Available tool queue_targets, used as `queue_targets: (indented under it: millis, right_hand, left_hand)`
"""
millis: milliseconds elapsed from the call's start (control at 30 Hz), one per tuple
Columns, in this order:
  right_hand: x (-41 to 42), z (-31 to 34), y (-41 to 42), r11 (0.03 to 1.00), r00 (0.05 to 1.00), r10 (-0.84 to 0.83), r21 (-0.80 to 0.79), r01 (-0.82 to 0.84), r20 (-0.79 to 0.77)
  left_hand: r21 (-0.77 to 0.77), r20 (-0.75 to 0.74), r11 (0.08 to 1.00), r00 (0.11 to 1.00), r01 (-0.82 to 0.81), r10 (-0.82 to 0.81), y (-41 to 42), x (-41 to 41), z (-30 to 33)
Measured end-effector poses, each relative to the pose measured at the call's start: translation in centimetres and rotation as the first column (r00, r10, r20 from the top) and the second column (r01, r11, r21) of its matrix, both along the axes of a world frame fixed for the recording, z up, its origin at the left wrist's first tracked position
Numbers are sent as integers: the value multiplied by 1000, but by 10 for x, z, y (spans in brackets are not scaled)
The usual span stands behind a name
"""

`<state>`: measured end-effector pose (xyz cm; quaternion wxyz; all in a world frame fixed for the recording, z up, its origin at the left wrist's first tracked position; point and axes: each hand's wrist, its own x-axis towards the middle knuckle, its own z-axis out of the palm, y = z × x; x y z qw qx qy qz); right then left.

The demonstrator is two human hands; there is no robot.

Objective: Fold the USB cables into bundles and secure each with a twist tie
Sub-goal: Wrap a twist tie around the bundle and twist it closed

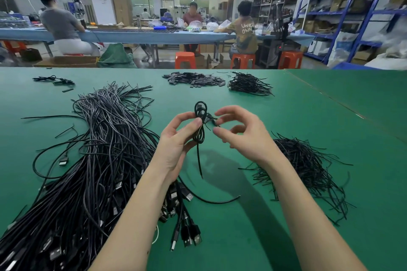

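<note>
Your left hand (176, 138) holds the folded cable bundle (200, 125) above the green table (330, 116), thumb and fingers curled round its waist. The bundle is a thin black cable doubled into several narrow loops: one rounded loop stands up above your fingers, a second hangs below them, and a single loose tail drops straight down from the pinch toward the table. A black twist tie (211, 120) crosses the waist of the bundle, its short ends sticking out toward your right hand (242, 132). That hand sits just beside the bundle with forefinger and thumb curved toward the tie's ends; the fingertips look close to the tie, but you cannot tell whether they actually pinch it.

Under and to the left of your left forearm lies the big heap of loose USB cables (99, 160), plugs toward you, some plugs spilling out near your left wrist. One stray cable (218, 201) curves across the table below both hands. Beyond your right wrist, to the right, is the pile of twist ties (308, 169). Farther off, past your fingers, lie a heap of small dark flat pieces (193, 79) and a pile of finished bundles (248, 84) next to it. Nothing lies between your hands and the bundle.
</note>
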<state>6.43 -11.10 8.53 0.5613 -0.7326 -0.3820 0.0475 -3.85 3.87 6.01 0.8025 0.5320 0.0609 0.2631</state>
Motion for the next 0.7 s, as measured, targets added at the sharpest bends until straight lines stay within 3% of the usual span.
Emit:
queue_targets:
  millis: [67,100,167,267,367,433,467,500,533,567,600,633,700]
  right_hand:
    - [3,-2,-3,999,926,-6,-40,23,378]
    - [1,-5,-3,997,871,1,-67,37,491]
    - [-3,-10,2,994,805,-34,-62,87,593]
    - [-4,-16,6,993,793,-109,26,116,600]
    - [-2,-19,8,993,903,-116,60,100,413]
    - [-3,-16,12,996,999,-35,87,37,-17]
    - [-4,-13,12,994,947,56,112,-22,-316]
    - [-5,-10,13,985,781,163,147,-91,-603]
    - [-6,-7,12,970,568,242,204,-131,-786]
    - [-7,-6,10,957,429,289,254,-138,-856]
    - [-7,-6,9,951,410,310,271,-152,-858]
    - [-7,-7,8,953,504,302,247,-175,-810]
    - [-4,-7,5,974,825,226,123,-190,-518]
  left_hand:
    - [-8,-11,1000,1000,-2,2,2,1,-1]
    - [-4,-15,1000,1000,4,-4,2,2,-1]
    - [5,-23,1000,1000,21,-21,0,2,-2]
    - [24,-39,999,999,33,-32,-1,1,-4]
    - [46,-39,999,999,18,-16,-2,1,-6]
    - [70,-26,997,1000,-12,14,-4,2,-6]
    - [83,-15,996,1000,-19,20,-5,3,-6]
    - [97,-5,995,1000,-16,17,-7,4,-5]
    - [109,3,994,1000,-8,7,-8,5,-4]
    - [114,9,993,1000,1,-2,-9,5,-3]
    - [108,13,994,1000,7,-8,-9,5,-3]
    - [95,12,995,1000,9,-10,-8,5,-2]
    - [61,3,998,1000,1,-1,-6,5,-3]
